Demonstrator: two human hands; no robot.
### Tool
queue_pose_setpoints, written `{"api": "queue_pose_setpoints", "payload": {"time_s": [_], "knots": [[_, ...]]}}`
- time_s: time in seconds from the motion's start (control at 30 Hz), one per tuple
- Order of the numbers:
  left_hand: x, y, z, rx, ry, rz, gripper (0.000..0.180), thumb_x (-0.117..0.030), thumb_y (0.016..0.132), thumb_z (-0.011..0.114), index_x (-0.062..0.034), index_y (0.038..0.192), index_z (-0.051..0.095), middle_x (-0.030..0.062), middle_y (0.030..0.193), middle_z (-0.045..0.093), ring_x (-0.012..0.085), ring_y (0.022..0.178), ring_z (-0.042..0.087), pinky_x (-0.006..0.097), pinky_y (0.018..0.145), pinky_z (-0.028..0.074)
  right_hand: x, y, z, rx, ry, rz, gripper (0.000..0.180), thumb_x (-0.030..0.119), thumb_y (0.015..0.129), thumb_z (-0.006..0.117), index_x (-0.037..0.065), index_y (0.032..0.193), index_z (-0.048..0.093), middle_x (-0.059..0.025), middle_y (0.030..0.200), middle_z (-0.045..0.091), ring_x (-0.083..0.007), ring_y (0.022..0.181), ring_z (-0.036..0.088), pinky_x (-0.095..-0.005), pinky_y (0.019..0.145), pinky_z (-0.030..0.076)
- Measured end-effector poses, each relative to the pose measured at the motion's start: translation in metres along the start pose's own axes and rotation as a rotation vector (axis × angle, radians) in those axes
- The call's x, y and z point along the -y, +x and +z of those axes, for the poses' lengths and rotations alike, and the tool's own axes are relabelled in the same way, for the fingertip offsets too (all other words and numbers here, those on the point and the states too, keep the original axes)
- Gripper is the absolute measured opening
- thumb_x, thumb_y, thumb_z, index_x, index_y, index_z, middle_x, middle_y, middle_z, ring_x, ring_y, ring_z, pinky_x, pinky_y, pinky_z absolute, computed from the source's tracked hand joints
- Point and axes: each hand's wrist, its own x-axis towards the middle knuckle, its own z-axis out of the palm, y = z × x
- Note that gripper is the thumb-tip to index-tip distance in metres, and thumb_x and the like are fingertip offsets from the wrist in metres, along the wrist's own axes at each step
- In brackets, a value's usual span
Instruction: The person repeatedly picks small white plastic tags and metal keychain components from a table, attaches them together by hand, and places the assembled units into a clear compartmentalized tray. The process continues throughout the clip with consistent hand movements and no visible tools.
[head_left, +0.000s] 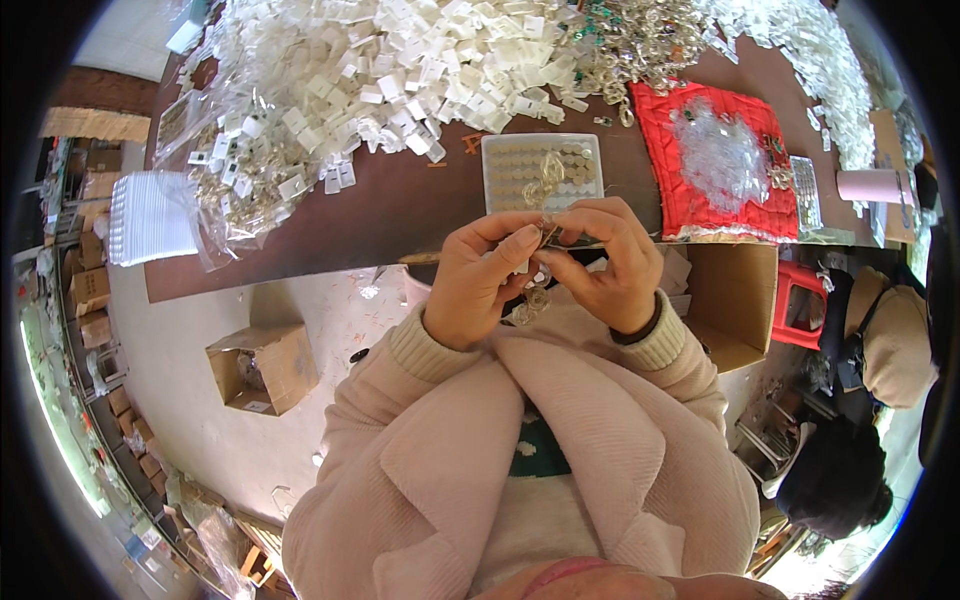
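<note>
My left hand point(472, 282) and my right hand point(618, 262) meet at the table's near edge, both closed in a pinch. Between their fingertips runs a strand of shiny, transparent, gold-tinted loops point(545, 178). Its upper part lies over the tray, and more loops hang below my fingers. The exact spot gripped is mostly hidden by the fingers. Just beyond my hands lies a shallow translucent tray point(491, 178) with rows of small round pale pieces.
A large heap of white tags point(400, 75) covers the back of the brown table point(350, 225). On the right are a red cloth point(655, 130) with transparent plastic pieces and a pink roll point(872, 186). Cardboard boxes point(285, 370) and a red stool point(800, 305) stand below; a person point(838, 475) is at right.
</note>
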Motion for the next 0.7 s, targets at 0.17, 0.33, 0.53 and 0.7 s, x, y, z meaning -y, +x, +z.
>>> {"api": "queue_pose_setpoints", "payload": {"time_s": [0.17,0.33,0.53,0.7], "knots": [[-0.011,-0.002,-0.014,-0.012,0.345,0.150,0.015,-0.013,0.093,0.071,0.0000,0.099,0.072,-0.0009,0.082,0.065,0.0045,0.065,0.053,0.019,0.054,0.039,0.009,0.010,0.000,-0.004,-0.201,-0.200,0.042,0.006,0.069,0.082,0.005,0.108,0.068,-0.0082,0.103,0.066,-0.0256,0.087,0.065,-0.0388,0.080,0.054],[-0.016,-0.003,-0.016,0.010,1.018,0.639,0.010,-0.008,0.087,0.074,0.0005,0.092,0.073,0.0052,0.082,0.068,0.0123,0.071,0.063,0.025,0.063,0.049,0.006,0.016,-0.015,0.321,-0.291,-0.349,0.035,0.004,0.073,0.074,0.004,0.108,0.069,-0.0085,0.107,0.067,-0.0274,0.093,0.067,-0.0419,0.087,0.055],[-0.012,-0.006,-0.014,-0.100,0.941,0.655,0.010,-0.006,0.088,0.072,0.0009,0.096,0.073,0.0073,0.086,0.070,0.0115,0.071,0.062,0.024,0.063,0.049,0.006,0.003,0.000,0.208,-0.016,-0.113,0.038,0.000,0.069,0.074,0.000,0.107,0.069,-0.0100,0.101,0.067,-0.0235,0.084,0.067,-0.0343,0.071,0.056],[0.002,-0.008,-0.011,-0.211,0.523,0.463,0.013,-0.007,0.094,0.069,0.0021,0.103,0.071,0.0001,0.088,0.068,0.0028,0.070,0.056,0.018,0.061,0.046,0.010,-0.001,0.003,0.213,-0.136,-0.104,0.037,-0.004,0.075,0.072,0.001,0.111,0.070,-0.0106,0.100,0.067,-0.0257,0.081,0.068,-0.0329,0.070,0.055]]}}
